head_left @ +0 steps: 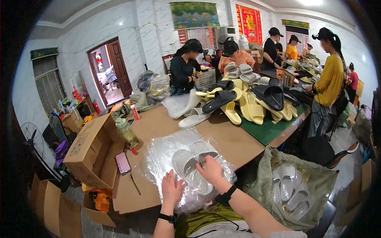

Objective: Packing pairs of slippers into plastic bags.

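A pair of light grey slippers (pixel 185 162) lies on a stack of clear plastic bags (pixel 158 147) at the table's near edge. My right hand (pixel 211 171) is on the slippers, its curled fingers gripping one near the strap. To the left, my left hand (pixel 171 188) rests flat on the plastic with its fingers stretched out, holding nothing. Part of the slippers is hidden under my right hand. Whether the plastic lies over the slippers' near end or only beneath it, I cannot tell.
A cardboard box (pixel 93 152), a phone (pixel 123 163) and a green-lidded bottle (pixel 126 131) are on the left. Ahead rises a pile of yellow, black and grey slippers (pixel 248 104). A green woven sack (pixel 264 186) holding slippers stands at right. Several people work beyond.
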A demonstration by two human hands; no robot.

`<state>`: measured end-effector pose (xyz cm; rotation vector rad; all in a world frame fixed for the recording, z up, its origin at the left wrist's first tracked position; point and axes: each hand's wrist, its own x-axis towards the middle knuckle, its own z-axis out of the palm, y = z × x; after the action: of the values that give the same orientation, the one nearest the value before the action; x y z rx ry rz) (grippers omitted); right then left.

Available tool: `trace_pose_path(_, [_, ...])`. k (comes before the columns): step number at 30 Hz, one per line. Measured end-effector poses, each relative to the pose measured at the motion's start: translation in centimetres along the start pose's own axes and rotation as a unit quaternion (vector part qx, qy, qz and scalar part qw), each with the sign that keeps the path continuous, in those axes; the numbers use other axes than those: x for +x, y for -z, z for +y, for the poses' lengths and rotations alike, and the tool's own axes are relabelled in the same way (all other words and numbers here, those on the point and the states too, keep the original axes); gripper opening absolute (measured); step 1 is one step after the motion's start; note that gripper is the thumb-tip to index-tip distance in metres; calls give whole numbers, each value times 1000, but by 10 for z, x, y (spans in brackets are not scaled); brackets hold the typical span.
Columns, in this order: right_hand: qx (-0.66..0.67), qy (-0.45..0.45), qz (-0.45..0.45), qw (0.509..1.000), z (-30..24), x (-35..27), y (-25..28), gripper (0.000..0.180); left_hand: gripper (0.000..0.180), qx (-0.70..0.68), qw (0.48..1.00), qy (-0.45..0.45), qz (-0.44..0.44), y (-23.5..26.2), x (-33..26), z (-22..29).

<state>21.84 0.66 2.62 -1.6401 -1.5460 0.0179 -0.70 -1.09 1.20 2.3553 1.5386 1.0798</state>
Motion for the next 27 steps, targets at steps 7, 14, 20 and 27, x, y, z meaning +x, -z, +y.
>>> trace_pose_path(7, [13,-10,2,1000,-4,-2,3,41,69,11,1000,8,-1,-2,-2,-2])
trace_pose_path(14, [7,-11,10,1000,-2,-1,3,40,69,12,1000,-7,0,0,-1,0])
trace_pose_path(20, [5,-18,0,1000,-2,-2,2,41,69,13,1000,-2,2,1,-3,0])
trace_pose_path(27, [9,-21,5,1000,2,-1,0,41,70,8,1000,13,-17,1,-1,1])
